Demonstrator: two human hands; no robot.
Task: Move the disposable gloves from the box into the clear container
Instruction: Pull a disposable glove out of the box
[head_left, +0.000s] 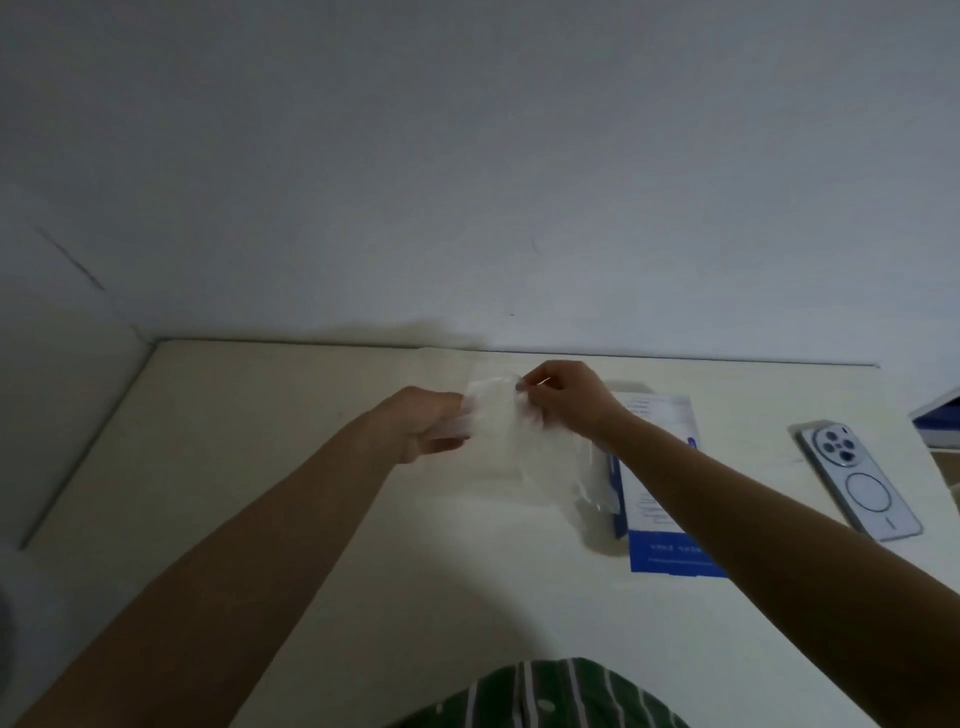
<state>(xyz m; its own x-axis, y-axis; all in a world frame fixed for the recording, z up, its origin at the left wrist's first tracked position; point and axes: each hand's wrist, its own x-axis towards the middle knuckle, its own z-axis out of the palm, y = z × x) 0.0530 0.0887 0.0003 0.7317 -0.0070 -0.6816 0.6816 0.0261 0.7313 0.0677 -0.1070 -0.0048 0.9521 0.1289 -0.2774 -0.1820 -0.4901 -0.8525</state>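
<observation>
Both hands hold thin clear plastic (511, 441) above the middle of the cream table (260, 467); it looks like disposable gloves, perhaps with a clear container, but I cannot tell them apart. My left hand (423, 421) grips the plastic's left edge. My right hand (558, 397) pinches its top right corner. The plastic hangs down toward the blue and white glove box (654, 499), which lies flat under my right forearm. Part of the box is hidden by the arm.
A phone (860, 480) in a clear case lies face down at the right. A blue and white object (937, 415) sits at the right edge. A grey wall rises behind the table's far edge. A green striped garment (545, 696) shows at the bottom.
</observation>
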